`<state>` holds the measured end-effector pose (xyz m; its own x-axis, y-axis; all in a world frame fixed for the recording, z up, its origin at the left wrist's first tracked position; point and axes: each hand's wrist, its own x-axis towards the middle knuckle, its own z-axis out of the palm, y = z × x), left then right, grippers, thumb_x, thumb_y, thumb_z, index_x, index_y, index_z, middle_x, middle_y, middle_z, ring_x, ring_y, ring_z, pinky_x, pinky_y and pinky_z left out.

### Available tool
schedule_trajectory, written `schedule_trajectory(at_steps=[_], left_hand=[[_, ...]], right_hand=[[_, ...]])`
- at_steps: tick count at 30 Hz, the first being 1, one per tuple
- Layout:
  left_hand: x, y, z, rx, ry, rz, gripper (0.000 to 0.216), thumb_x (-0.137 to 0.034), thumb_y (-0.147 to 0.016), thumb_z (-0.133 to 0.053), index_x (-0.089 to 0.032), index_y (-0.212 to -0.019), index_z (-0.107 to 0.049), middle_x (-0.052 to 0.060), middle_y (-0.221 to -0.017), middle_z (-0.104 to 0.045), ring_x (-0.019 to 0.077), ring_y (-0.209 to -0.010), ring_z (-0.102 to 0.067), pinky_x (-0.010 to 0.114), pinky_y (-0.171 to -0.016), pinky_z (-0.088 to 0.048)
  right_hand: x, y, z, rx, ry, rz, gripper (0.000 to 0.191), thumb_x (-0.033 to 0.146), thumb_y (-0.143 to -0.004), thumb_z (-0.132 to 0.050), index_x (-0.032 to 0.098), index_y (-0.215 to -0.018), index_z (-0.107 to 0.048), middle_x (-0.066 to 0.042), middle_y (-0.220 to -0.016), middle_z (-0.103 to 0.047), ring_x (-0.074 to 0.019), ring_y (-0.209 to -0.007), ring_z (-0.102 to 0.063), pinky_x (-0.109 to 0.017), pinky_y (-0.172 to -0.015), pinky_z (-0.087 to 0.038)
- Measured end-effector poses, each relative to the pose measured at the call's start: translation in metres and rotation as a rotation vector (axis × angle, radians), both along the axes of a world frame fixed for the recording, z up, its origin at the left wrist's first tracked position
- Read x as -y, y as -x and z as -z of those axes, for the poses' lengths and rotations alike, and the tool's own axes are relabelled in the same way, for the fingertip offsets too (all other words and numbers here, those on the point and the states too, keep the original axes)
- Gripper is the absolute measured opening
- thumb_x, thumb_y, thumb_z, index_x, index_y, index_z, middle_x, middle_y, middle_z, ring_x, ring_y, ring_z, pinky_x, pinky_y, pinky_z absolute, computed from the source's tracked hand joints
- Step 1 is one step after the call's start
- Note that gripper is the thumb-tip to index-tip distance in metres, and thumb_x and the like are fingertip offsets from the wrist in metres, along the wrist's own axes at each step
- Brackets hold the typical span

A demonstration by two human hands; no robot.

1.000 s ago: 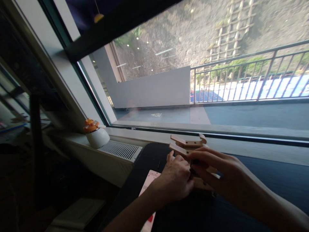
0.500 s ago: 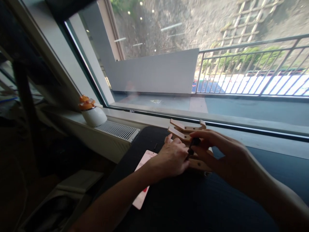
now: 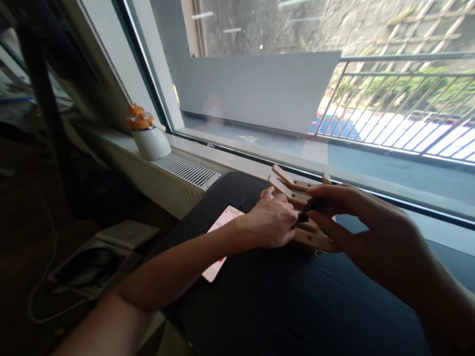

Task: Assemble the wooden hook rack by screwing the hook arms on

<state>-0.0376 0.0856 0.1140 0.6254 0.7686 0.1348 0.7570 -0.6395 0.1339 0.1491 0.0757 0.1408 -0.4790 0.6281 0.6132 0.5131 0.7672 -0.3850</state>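
A wooden assembly [image 3: 315, 241] of pale bars, some with bent-up ends and dark round fastener spots, lies on the black table. My left hand [image 3: 272, 220] rests over its near left side, fingers curled down around the wood; their tips are partly hidden. Between thumb and forefinger, my right hand [image 3: 363, 222] pinches a small dark tool [image 3: 305, 214], whose exact kind I cannot make out. Its lower end points down toward the wood beside my left fingers. Under my left forearm, a phone [image 3: 214, 272] with a lit pinkish screen is partly covered.
A thin dark rod [image 3: 243, 202] lies above the phone on the black table [image 3: 282, 301]. The window sill and glass run along the far edge. A white container with an orange top [image 3: 150, 141] stands on the ledge at left, beside a vent grille [image 3: 189, 170].
The camera view has shifted, so the table scene sits slightly higher and more of my left arm shows. Both hands keep their places at the wood, and the dark tool now looks more tilted.
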Motion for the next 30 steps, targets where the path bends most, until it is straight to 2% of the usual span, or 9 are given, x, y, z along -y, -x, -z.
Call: schedule_trajectory(at_steps=[3,6,11,16,20,24,30], left_hand=[[0.000,0.000,-0.001,-0.015,0.009,0.012,0.020,-0.028,-0.094,-0.058,-0.017,-0.102,-0.073,0.011,-0.108,-0.072,0.0322,-0.117,-0.058,0.063,-0.113,-0.026],[0.000,-0.001,-0.001,-0.007,0.021,0.022,0.020,-0.027,-0.094,-0.058,-0.017,-0.104,-0.072,0.010,-0.108,-0.073,0.0319,-0.119,-0.057,0.064,-0.114,-0.026],[0.000,-0.001,-0.001,-0.009,0.022,0.006,0.024,-0.026,-0.093,-0.057,-0.014,-0.109,-0.071,0.013,-0.115,-0.072,0.0323,-0.122,-0.056,0.063,-0.114,-0.027],[-0.002,0.000,0.002,0.008,-0.002,0.021,0.018,-0.027,-0.093,-0.058,-0.016,-0.094,-0.073,0.011,-0.111,-0.074,0.0320,-0.120,-0.058,0.063,-0.113,-0.028],[-0.003,0.000,0.004,0.017,-0.038,0.030,0.021,-0.027,-0.091,-0.058,-0.015,-0.101,-0.073,0.014,-0.112,-0.073,0.0342,-0.118,-0.058,0.065,-0.110,-0.031],[-0.002,0.000,0.004,0.004,-0.043,0.030,0.021,-0.026,-0.092,-0.057,-0.015,-0.098,-0.073,0.013,-0.110,-0.073,0.0335,-0.117,-0.059,0.064,-0.110,-0.031],[-0.003,0.001,0.005,0.016,-0.039,0.030,0.021,-0.028,-0.092,-0.058,-0.016,-0.100,-0.072,0.012,-0.111,-0.072,0.0323,-0.118,-0.058,0.062,-0.111,-0.031]], right_hand=[[-0.001,-0.002,0.002,-0.019,-0.003,0.062,0.021,0.033,-0.089,-0.069,0.028,-0.110,-0.066,-0.001,-0.087,-0.072,-0.0193,-0.069,-0.070,-0.031,-0.062,-0.056],[0.000,-0.004,-0.001,0.013,-0.029,0.072,0.026,0.030,-0.092,-0.065,0.030,-0.118,-0.066,-0.001,-0.089,-0.072,-0.0192,-0.071,-0.071,-0.030,-0.059,-0.055],[0.003,-0.002,-0.008,-0.005,-0.066,-0.027,0.024,0.023,-0.096,-0.059,0.033,-0.114,-0.070,-0.002,-0.112,-0.074,-0.0229,-0.094,-0.073,-0.033,-0.073,-0.060],[0.001,0.001,-0.003,-0.028,-0.047,-0.008,0.021,0.026,-0.095,-0.063,0.033,-0.114,-0.070,-0.002,-0.106,-0.074,-0.0207,-0.086,-0.073,-0.032,-0.069,-0.060],[0.000,0.002,-0.001,-0.010,-0.100,-0.040,0.028,0.020,-0.094,-0.061,0.031,-0.119,-0.069,-0.002,-0.115,-0.073,-0.0201,-0.095,-0.073,-0.030,-0.078,-0.059],[-0.001,0.001,-0.001,0.001,-0.069,-0.011,0.029,0.022,-0.094,-0.062,0.030,-0.121,-0.067,-0.001,-0.107,-0.073,-0.0148,-0.080,-0.070,-0.028,-0.075,-0.057],[-0.001,-0.001,-0.002,0.018,-0.050,0.013,0.025,0.026,-0.094,-0.063,0.031,-0.118,-0.066,0.000,-0.103,-0.072,-0.0147,-0.077,-0.068,-0.028,-0.073,-0.055]])
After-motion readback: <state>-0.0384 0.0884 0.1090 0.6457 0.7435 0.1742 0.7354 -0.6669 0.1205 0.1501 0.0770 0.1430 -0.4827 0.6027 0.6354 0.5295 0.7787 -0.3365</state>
